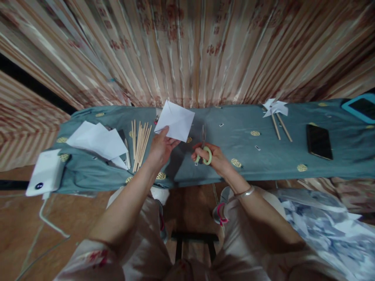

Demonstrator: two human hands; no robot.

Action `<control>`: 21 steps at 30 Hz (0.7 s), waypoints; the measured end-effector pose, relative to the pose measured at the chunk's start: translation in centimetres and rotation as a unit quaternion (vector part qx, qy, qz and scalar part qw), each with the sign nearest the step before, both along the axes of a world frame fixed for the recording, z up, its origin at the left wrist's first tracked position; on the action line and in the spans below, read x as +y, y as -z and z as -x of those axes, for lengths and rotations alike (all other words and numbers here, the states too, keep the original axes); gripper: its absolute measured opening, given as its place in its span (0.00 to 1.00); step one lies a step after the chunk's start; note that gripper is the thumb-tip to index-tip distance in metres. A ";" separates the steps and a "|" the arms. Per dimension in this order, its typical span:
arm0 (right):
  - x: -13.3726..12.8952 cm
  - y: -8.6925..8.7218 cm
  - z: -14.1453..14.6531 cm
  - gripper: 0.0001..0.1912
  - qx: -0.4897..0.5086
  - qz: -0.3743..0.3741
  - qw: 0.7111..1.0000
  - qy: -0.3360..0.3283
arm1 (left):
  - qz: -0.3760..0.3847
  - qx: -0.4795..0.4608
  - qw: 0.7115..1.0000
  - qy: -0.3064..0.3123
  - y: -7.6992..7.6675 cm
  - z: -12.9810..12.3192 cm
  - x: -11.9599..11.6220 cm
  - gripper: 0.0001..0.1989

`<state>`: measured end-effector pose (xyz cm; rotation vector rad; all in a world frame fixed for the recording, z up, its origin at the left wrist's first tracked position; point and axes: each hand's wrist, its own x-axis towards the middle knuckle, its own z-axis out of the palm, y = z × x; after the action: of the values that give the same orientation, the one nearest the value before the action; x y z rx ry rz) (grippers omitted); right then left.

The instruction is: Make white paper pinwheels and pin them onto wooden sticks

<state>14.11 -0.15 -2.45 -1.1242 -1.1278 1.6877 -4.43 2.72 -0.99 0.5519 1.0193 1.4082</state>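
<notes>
My left hand point(161, 147) grips a square sheet of white paper point(177, 120) by its lower left edge, thumb on top and fingers underneath. Faint crease lines and a slit near the top corner show on the sheet. In my right hand point(213, 157) is a pair of scissors point(206, 154) with pale green handles, its blades pointing away from me, to the right of the paper and apart from it. Left of my left hand lie several thin wooden sticks point(141, 145) and a stack of white paper sheets point(98, 139).
Paper pinwheels point(275, 107) on sticks lie at the right on the green tablecloth point(234, 132). Beyond them are a black phone point(319, 141) and a blue-framed device point(361, 107). A white power bank point(45, 172) with a cable sits at the left end. A plastic bag point(325, 230) lies low on the right.
</notes>
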 end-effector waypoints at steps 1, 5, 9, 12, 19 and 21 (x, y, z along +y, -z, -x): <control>-0.4 0.2 0.1 0.26 0.003 0.003 1.000 -0.019 | 0.001 -0.003 1.000 0.000 0.0 0.1 0.0 0.15; -1.7 1.1 0.3 0.25 -0.005 0.014 0.997 -0.082 | 0.013 -0.006 1.000 0.005 -0.2 0.1 0.1 0.15; -2.1 1.4 -0.1 0.24 -0.013 0.007 0.992 -0.125 | 0.027 -0.018 0.999 0.023 -0.4 -0.1 0.1 0.15; -2.0 1.5 -0.4 0.25 -0.022 0.000 0.990 -0.139 | 0.038 -0.041 0.998 0.037 -0.5 -0.4 0.1 0.13; -1.6 1.8 -0.4 0.25 -0.023 -0.015 0.990 -0.140 | 0.053 -0.075 0.994 0.051 -0.5 -1.0 -0.3 0.11; -1.5 1.7 -0.4 0.25 -0.021 -0.014 0.990 -0.137 | 0.059 -0.082 0.994 0.053 -0.5 -1.0 -0.3 0.11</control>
<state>14.51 -1.69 -4.19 -1.0274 -1.3791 1.8557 -3.41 2.38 -0.52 0.3917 0.9220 1.2688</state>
